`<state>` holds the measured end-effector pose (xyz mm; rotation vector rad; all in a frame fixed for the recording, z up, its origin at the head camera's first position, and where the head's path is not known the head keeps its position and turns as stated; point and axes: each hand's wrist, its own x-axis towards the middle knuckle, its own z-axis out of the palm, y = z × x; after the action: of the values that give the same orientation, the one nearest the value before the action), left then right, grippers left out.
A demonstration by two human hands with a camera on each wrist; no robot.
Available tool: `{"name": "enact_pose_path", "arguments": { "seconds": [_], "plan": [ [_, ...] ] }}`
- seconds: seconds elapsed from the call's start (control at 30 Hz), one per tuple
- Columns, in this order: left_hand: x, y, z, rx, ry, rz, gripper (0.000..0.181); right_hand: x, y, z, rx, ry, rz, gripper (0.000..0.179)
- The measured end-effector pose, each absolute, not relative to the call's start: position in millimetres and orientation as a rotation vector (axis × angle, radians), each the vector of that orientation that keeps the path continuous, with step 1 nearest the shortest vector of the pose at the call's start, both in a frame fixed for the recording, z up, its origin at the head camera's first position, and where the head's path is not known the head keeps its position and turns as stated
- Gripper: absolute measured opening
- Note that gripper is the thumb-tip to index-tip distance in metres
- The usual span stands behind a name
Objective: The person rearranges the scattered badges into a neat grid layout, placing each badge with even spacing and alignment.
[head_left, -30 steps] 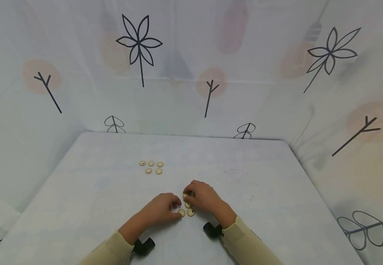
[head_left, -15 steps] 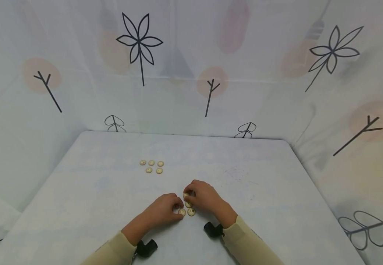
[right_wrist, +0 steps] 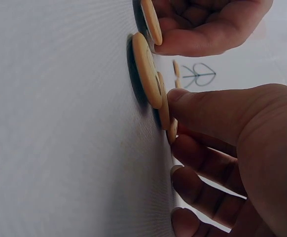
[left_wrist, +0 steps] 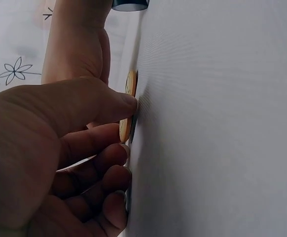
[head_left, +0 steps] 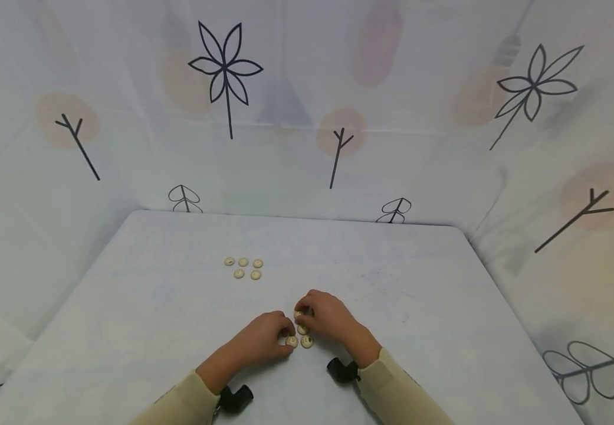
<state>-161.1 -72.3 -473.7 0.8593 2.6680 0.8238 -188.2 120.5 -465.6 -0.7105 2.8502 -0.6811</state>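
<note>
My left hand (head_left: 263,339) pinches a small round pale disc (head_left: 292,342) with a dark printed mark, between thumb and forefinger. In the left wrist view that disc (left_wrist: 125,129) stays low against the table surface. To its right my right hand (head_left: 330,317) pinches another disc (head_left: 298,315) by its edge; the fingers partly cover it. Two more discs lie close below the right fingertips: one disc (head_left: 302,329) beside the thumb, and a nearer disc (head_left: 307,342). The right wrist view shows the nearer disc (right_wrist: 146,69) flat on the table, edge-on.
Farther back on the white table (head_left: 418,283), several similar discs (head_left: 243,262) lie in two short rows, left of centre. A patterned cloth (head_left: 285,153) surrounds the table at the back and sides. Black camera mounts (head_left: 235,399) sit at both wrists.
My left hand has shifted slightly to the right, its forefinger coming closer over the disc. The right hand holds its place, and the discs stay where they were.
</note>
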Motion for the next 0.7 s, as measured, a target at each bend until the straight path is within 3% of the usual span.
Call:
{"name": "enact_pose_path", "arguments": {
  "seconds": [0.7],
  "plan": [
    [-170.8, -94.1, -460.8, 0.715, 2.75, 0.824, 0.019, -189.4, 120.1, -467.3, -0.706, 2.847, -0.689, 0.018]
  ]
}}
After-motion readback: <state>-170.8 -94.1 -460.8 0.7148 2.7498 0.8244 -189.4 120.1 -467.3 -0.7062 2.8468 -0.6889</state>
